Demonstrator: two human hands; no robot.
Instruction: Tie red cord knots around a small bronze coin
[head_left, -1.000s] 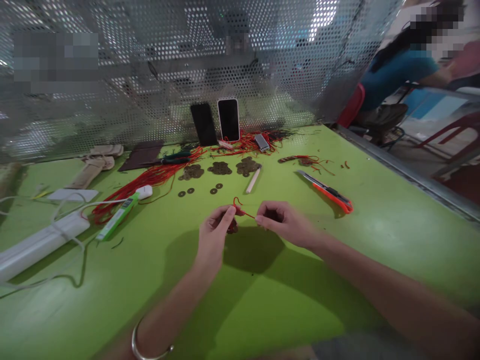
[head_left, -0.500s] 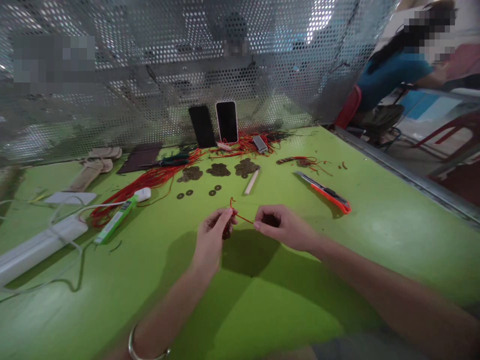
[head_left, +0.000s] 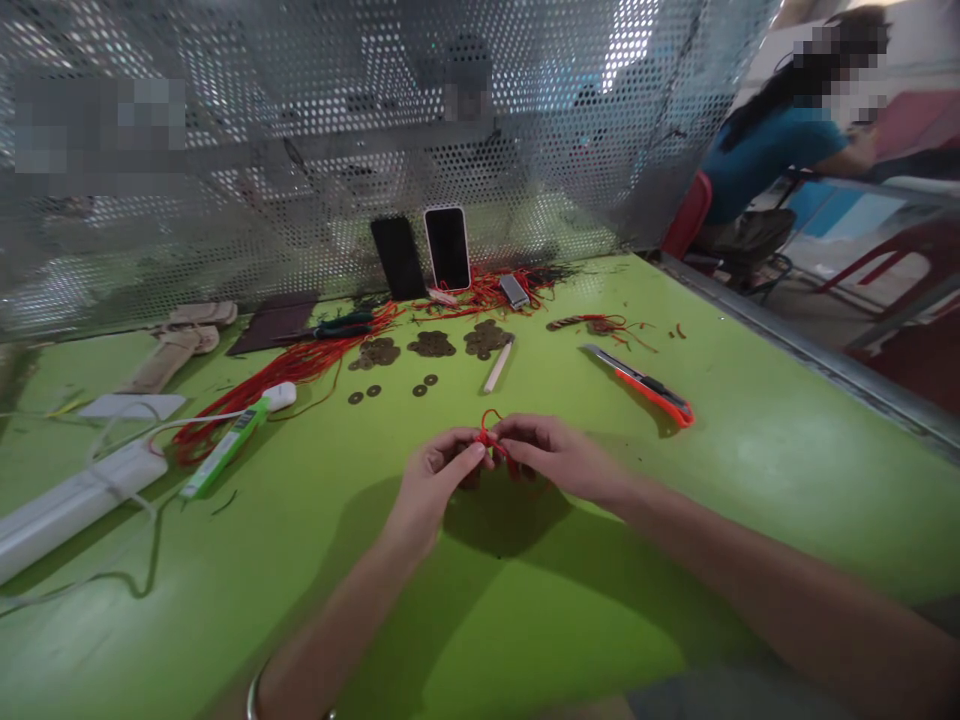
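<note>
Between my fingertips is a red cord (head_left: 491,440), with a small loop of it standing up above them. My left hand (head_left: 439,475) pinches the cord between thumb and forefinger, and some dark pieces, partly hidden, hang under its fingers. From the other side my right hand (head_left: 551,455) grips the same cord, its fingertips almost touching those of the left. Beyond the hands, brown holed coins (head_left: 431,344) lie in three heaps, with a few loose ones (head_left: 373,391) nearer to me. A pale stick (head_left: 499,366) rests by the right heap.
A utility knife (head_left: 641,385) with its blade out lies at right. At left are a bundle of red cords (head_left: 247,395), pliers (head_left: 337,328), a green packet (head_left: 229,450) and a white power strip (head_left: 82,505). Two phones (head_left: 448,248) lean against the perforated metal screen (head_left: 300,150). A person sits at far right.
My right hand has moved left, up to my left hand. The cord that was stretched between them is now bunched and looped at the fingertips. The view has shifted slightly.
</note>
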